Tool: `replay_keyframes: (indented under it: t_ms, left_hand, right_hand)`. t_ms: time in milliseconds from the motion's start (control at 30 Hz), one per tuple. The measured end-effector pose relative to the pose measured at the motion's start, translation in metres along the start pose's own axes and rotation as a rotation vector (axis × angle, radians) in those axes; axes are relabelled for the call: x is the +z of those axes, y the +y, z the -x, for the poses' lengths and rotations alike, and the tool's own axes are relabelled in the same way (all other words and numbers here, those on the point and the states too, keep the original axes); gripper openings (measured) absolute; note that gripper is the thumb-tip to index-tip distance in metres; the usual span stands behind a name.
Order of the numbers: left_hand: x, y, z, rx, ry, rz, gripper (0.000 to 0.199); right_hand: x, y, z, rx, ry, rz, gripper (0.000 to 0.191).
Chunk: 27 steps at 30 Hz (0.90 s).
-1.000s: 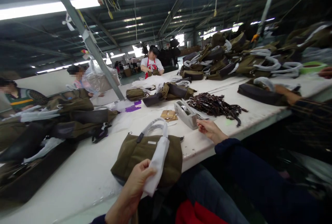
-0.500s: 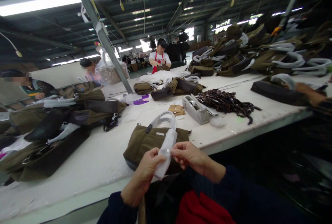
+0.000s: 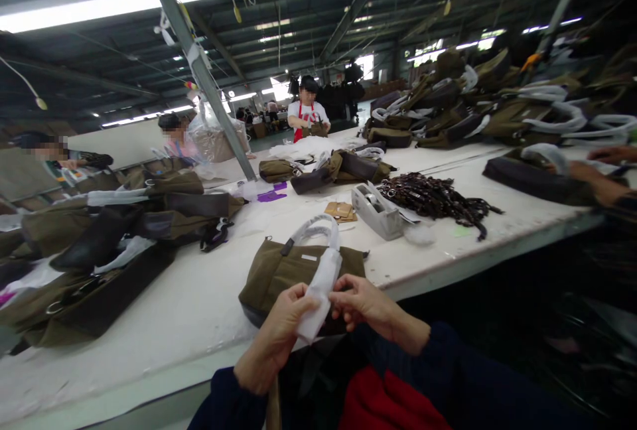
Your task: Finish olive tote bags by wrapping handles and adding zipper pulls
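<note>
An olive-green handbag point(image 3: 279, 264) with a dark base stands at the table's near edge in front of me. Its handle is covered in clear plastic, and white wrapping paper point(image 3: 322, 277) encloses the lower part on the right, hanging down over the front. My left hand point(image 3: 288, 317) grips the lower end of this paper between thumb and fingers. On the opposite side, my right hand point(image 3: 361, 304) is closed in a pinch at the paper's right edge. The fingertips partly hide the spot they hold.
A tape dispenser point(image 3: 375, 211) stands beyond the bag, beside brown cards point(image 3: 340, 212) and a heap of dark straps point(image 3: 435, 201). More olive bags point(image 3: 94, 290) are piled left, with others back right. Co-workers sit across the table; another person's hands point(image 3: 597, 174) touch a bag at right.
My right hand has shifted slightly down along the paper's edge, and a shiny bit at its fingertips no longer shows. My left hand keeps its grip. At far right, another person's second hand has appeared.
</note>
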State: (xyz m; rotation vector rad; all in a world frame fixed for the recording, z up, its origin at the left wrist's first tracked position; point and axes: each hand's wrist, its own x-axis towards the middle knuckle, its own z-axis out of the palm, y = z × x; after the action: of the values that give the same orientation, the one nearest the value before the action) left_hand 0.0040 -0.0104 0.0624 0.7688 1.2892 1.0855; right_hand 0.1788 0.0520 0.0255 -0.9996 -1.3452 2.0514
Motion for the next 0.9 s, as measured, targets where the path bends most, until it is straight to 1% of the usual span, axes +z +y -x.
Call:
replay_keyframes:
  t_ms: [67, 100, 133, 167, 200, 233, 267, 300, 333, 367, 400, 467, 533, 633, 767, 900]
  left_hand:
    - [0.000, 0.003, 0.001, -0.013, -0.003, 0.031, 0.025]
    - [-0.001, 0.004, 0.001, -0.020, 0.001, 0.047, 0.025]
    - [-0.001, 0.005, 0.001, -0.026, 0.009, 0.060, 0.026]
    - [-0.002, 0.006, 0.000, -0.033, 0.015, 0.070, 0.027]
    - [-0.003, 0.006, -0.001, -0.040, 0.019, 0.074, 0.028]
    - [-0.004, 0.007, -0.001, -0.046, 0.020, 0.074, 0.029]
    - [-0.005, 0.007, -0.002, -0.051, 0.018, 0.073, 0.030]
    - [-0.005, 0.007, -0.002, -0.054, 0.014, 0.072, 0.030]
    - [-0.005, 0.008, -0.002, -0.053, 0.010, 0.072, 0.029]
    - [-0.005, 0.008, -0.002, -0.051, 0.008, 0.075, 0.029]
    - [-0.005, 0.008, -0.002, -0.047, 0.005, 0.078, 0.029]
    - [-0.004, 0.008, -0.002, -0.044, -0.011, 0.084, 0.030]
    - [-0.004, 0.009, -0.001, -0.046, -0.030, 0.090, 0.031]
    - [-0.005, 0.009, -0.001, -0.051, -0.024, 0.097, 0.031]
    - [-0.007, 0.008, -0.003, -0.051, -0.006, 0.108, 0.028]
    - [-0.006, 0.005, -0.003, -0.046, -0.009, 0.115, 0.027]
  right_hand:
    - [-0.004, 0.006, 0.000, -0.029, -0.031, 0.015, 0.050]
    - [-0.007, 0.008, 0.000, -0.049, -0.022, 0.044, 0.047]
    - [-0.011, 0.010, 0.000, -0.088, 0.019, 0.092, 0.043]
    - [-0.014, 0.011, 0.001, -0.158, 0.090, 0.164, 0.037]
    - [-0.017, 0.011, 0.002, -0.265, 0.180, 0.264, 0.032]
    - [-0.019, 0.010, 0.004, -0.404, 0.266, 0.387, 0.026]
    - [-0.020, 0.008, 0.006, -0.560, 0.323, 0.526, 0.020]
    - [-0.020, 0.005, 0.007, -0.715, 0.346, 0.667, 0.014]
    - [-0.019, 0.002, 0.008, -0.855, 0.345, 0.796, 0.013]
    - [-0.017, 0.000, 0.008, -0.970, 0.334, 0.908, 0.016]
    - [-0.014, -0.002, 0.007, -1.061, 0.327, 1.001, 0.020]
    - [-0.008, -0.003, 0.003, -1.185, 0.354, 1.137, 0.025]
    - [-0.003, -0.001, -0.004, -1.249, 0.392, 1.223, 0.027]
    - [0.002, 0.002, -0.013, -1.289, 0.412, 1.295, 0.030]
    - [0.005, 0.002, -0.016, -1.290, 0.384, 1.358, 0.026]
    - [0.007, 0.002, -0.016, -1.286, 0.385, 1.332, 0.021]
